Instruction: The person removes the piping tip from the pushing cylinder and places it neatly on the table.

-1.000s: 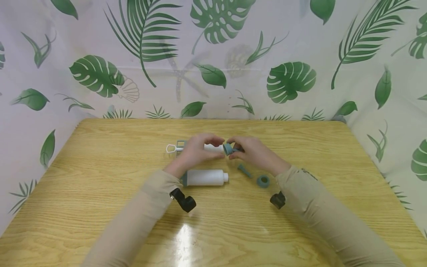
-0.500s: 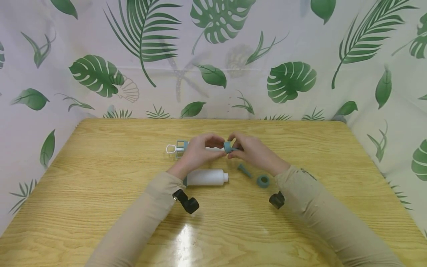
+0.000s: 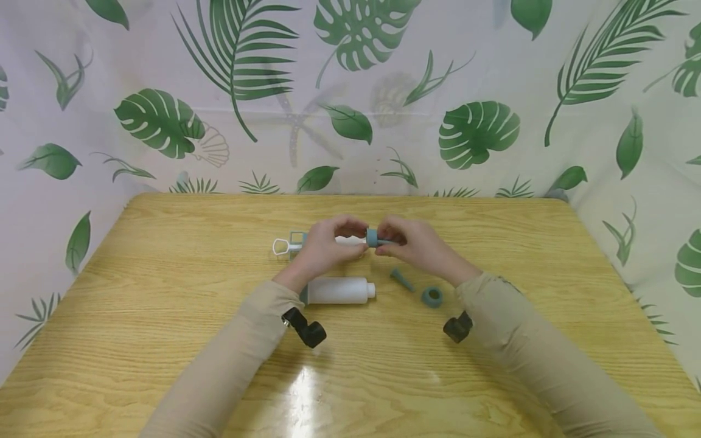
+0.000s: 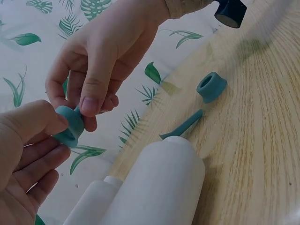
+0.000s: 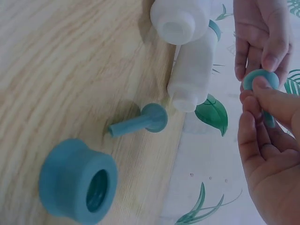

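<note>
Above the table's far middle, my left hand [image 3: 328, 246] and right hand [image 3: 421, 246] meet at a blue-green ring cap [image 3: 372, 238] with a slim nozzle [image 3: 386, 242] sticking out of it to the right. In the left wrist view, the left thumb and fingers pinch the rim of the ring cap [image 4: 74, 133]. The right thumb and fingers grip the nozzle close against the cap. Behind the left hand lies a white syringe [image 3: 350, 241], its loop handle [image 3: 281, 246] to the left. Nearer lies a thicker white syringe [image 3: 338, 291], its back end hidden by the left wrist.
A loose blue-green nozzle [image 3: 402, 280] and a second ring cap [image 3: 432, 297] lie on the wooden table [image 3: 383, 377], below the right hand. A leaf-patterned cloth [image 3: 405, 140] hangs behind the table's far edge. Both wrists carry black cameras.
The ring cap has turned from showing its open face to lying side-on between the hands. The right fingers have closed in tighter on the nozzle, and that hand has shifted slightly right.
</note>
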